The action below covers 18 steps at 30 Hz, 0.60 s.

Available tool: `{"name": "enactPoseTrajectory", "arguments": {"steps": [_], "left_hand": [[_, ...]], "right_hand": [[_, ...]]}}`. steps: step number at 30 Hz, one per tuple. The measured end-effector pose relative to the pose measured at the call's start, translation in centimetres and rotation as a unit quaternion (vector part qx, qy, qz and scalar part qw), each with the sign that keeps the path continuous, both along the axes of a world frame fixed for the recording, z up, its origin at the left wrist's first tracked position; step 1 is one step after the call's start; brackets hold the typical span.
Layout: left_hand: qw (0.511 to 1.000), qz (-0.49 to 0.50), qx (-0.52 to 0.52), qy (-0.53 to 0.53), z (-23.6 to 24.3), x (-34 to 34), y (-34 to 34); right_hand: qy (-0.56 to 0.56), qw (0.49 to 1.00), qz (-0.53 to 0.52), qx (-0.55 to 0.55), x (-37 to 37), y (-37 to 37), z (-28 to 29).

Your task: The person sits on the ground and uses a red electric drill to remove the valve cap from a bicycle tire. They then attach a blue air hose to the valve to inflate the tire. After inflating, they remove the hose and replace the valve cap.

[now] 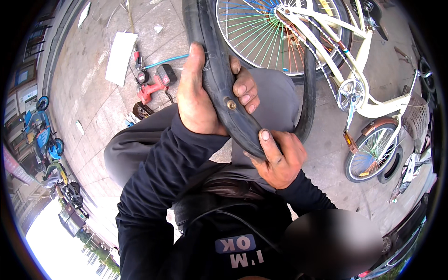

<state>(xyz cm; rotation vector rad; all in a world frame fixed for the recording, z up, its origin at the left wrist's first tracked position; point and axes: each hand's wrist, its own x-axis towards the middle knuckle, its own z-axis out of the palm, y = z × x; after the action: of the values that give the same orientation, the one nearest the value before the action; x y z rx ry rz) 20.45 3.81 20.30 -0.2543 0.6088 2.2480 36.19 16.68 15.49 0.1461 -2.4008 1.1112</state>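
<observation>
A black bicycle inner tube (215,74), partly inflated, runs over my lap and curves round on the right. My left hand (198,100) is wrapped round it, the thumb along its left side and the fingers showing on its right. A short brass valve (231,104) sticks up from the tube just below those fingers. Lower down, my right hand (283,157) grips the same tube, its thumb lying on top. The undersides of both grips are hidden.
A cream bicycle (368,93) lies ahead on the right, its wheel with coloured spokes (261,37) close to the tube. To the left on the paving are a red power tool (153,85), a blue hose (165,60) and a white board (121,58). Parked scooters (42,135) stand farther left.
</observation>
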Motion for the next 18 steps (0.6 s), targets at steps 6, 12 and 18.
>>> {"name": "enactPoseTrajectory", "arguments": {"steps": [6, 12, 18], "left_hand": [[0.998, 0.019, -0.057, -0.018, 0.1, -0.1, 0.5], [0.984, 0.062, -0.165, -0.027, 0.7, 0.4, 1.5], [0.897, 0.015, -0.39, 0.205, 1.7, 0.7, 0.6]], "right_hand": [[0.002, 1.0, -0.004, -0.003, -0.4, 0.4, -0.1], [-0.021, 0.999, 0.01, -0.034, -0.6, 1.1, 0.2], [-0.009, 1.0, -0.009, -0.026, -0.8, 1.8, 0.5]]}}
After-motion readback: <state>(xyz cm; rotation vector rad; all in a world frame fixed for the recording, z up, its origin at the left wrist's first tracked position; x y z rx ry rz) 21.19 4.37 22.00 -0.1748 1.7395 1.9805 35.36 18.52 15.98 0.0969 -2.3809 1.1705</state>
